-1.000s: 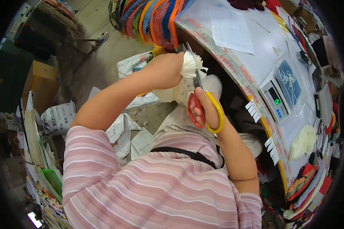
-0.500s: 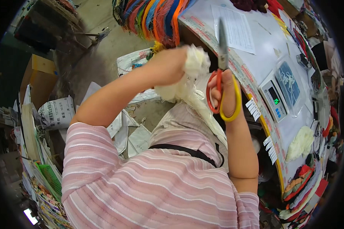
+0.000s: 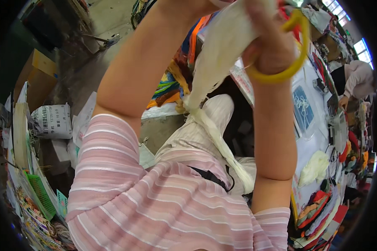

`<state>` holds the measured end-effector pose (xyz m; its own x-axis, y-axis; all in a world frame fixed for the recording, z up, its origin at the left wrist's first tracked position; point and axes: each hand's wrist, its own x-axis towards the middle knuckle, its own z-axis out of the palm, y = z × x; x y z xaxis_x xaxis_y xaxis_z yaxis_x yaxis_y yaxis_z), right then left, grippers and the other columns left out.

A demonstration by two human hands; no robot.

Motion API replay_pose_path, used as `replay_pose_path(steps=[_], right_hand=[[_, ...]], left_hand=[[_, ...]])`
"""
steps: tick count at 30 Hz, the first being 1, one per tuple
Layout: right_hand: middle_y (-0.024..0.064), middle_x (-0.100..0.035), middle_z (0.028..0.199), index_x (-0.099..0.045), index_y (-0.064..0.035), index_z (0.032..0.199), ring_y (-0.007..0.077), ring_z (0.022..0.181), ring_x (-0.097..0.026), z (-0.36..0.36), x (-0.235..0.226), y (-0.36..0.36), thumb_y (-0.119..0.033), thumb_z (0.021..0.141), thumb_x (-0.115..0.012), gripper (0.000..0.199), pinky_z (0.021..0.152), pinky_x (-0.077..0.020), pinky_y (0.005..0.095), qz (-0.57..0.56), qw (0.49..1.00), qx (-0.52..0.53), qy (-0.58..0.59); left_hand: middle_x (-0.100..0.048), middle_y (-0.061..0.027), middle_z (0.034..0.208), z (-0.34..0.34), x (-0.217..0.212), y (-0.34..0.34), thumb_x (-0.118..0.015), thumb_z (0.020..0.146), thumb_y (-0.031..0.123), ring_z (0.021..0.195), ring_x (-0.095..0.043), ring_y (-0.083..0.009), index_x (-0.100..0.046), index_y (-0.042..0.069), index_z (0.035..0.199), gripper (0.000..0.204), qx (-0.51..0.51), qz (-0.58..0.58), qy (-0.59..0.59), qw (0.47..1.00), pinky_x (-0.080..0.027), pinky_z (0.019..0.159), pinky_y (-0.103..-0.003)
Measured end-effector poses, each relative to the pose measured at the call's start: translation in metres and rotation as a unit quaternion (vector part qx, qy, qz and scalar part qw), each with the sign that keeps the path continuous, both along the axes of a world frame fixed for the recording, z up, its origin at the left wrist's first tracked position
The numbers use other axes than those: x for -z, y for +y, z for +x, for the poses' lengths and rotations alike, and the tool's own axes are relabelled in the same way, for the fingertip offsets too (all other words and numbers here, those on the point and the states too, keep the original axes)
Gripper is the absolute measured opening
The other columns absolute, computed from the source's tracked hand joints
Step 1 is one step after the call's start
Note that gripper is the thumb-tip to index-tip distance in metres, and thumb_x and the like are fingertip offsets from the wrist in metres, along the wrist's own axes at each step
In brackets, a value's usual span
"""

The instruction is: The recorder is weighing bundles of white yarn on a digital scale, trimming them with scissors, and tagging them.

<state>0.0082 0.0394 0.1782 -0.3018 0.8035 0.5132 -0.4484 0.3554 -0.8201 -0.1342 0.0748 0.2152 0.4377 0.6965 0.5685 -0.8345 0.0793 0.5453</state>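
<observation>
A long hank of cream yarn point(image 3: 226, 42) hangs from between my raised hands at the top of the head view. Its lower end trails down across my lap. My left hand point(image 3: 199, 5) is at the upper edge, where its fingers run out of the picture. My right hand point(image 3: 274, 48), somewhat blurred, is closed on a pair of scissors, with the yellow handle loop point(image 3: 276, 77) around it. Beside this hand the yarn passes very close, and whether the fingers also grip it I cannot tell. The scissor blades are not visible.
To the right is a white-topped table point(image 3: 322, 142) with a blue tray point(image 3: 302, 108) and a cream yarn bundle point(image 3: 315, 168). Another person point(image 3: 358, 79) bends at the far right. Coloured yarn point(image 3: 167, 92) lies ahead. A cardboard box point(image 3: 37, 77) and white sack point(image 3: 52, 121) stand left.
Both hands have risen toward the top edge, drawing the cream yarn up into a long hanging length. The scissors have moved up and right, and their blades have left sight.
</observation>
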Motion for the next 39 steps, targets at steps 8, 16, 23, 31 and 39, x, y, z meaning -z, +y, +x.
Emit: replay_pose_path(steps=[8, 16, 23, 31, 39], right_hand=[[0.009, -0.067, 0.09, -0.06, -0.0031, 0.103, 0.0193, 0.078, -0.067, 0.023, -0.083, 0.033, -0.015, 0.085, -0.059, 0.021, 0.069, -0.0553, 0.0317, 0.033, 0.99, 0.018, 0.135], [0.0068, -0.06, 0.074, -0.06, -0.0017, 0.1, 0.0121, 0.052, -0.053, 0.118, 0.052, 0.141, -0.035, 0.083, -0.07, 0.039, 0.048, -0.0434, 0.0243, -0.151, 0.967, 0.186, -0.084], [0.0041, -0.057, 0.08, -0.051, -0.0037, 0.098, 0.0062, 0.051, -0.046, 0.099, 0.107, 0.041, -0.042, 0.089, -0.059, 0.04, 0.047, -0.0374, 0.0212, -0.176, 0.943, 0.169, -0.228], [0.0002, -0.05, 0.085, -0.048, -0.0028, 0.112, 0.0078, 0.074, -0.049, 0.078, 0.129, -0.093, -0.058, 0.062, -0.078, 0.08, 0.063, -0.0398, 0.0213, -0.265, 0.936, -0.136, -0.187], [-0.0007, -0.042, 0.077, -0.047, -0.0017, 0.108, 0.0071, 0.066, -0.037, 0.073, 0.156, -0.118, -0.06, 0.074, -0.069, 0.071, 0.059, -0.0319, 0.0198, -0.268, 0.921, -0.214, -0.184]], left_hand=[[-0.059, -0.0254, 0.113, 0.023, 0.19, -0.006, -0.018, 0.066, 0.091, 0.097, -0.062, -0.0308, -0.039, -0.005, 0.134, 0.119, 0.26, 0.015, 0.216, 0.941, -0.043, 0.093, -0.04], [-0.052, -0.0053, 0.071, 0.015, 0.152, -0.093, -0.06, 0.077, 0.029, 0.051, -0.044, -0.0091, -0.047, -0.009, 0.12, 0.059, 0.156, -0.088, 0.141, 0.974, -0.041, 0.057, -0.027], [-0.051, -0.0055, 0.065, 0.009, 0.159, -0.089, -0.048, 0.079, 0.036, 0.047, -0.04, -0.0077, -0.045, -0.012, 0.123, 0.065, -0.045, -0.13, 0.149, 0.979, -0.036, 0.05, -0.021], [-0.051, -0.0064, 0.065, 0.006, 0.165, -0.078, -0.039, 0.076, 0.033, 0.045, -0.038, -0.0081, -0.048, -0.008, 0.125, 0.065, -0.152, -0.176, 0.146, 0.961, -0.035, 0.046, -0.02], [-0.055, -0.003, 0.067, 0.019, 0.162, -0.079, -0.02, 0.09, 0.067, 0.05, -0.047, -0.0102, -0.062, 0.005, 0.092, 0.075, -0.262, -0.172, 0.252, 0.916, -0.033, 0.042, -0.023]])
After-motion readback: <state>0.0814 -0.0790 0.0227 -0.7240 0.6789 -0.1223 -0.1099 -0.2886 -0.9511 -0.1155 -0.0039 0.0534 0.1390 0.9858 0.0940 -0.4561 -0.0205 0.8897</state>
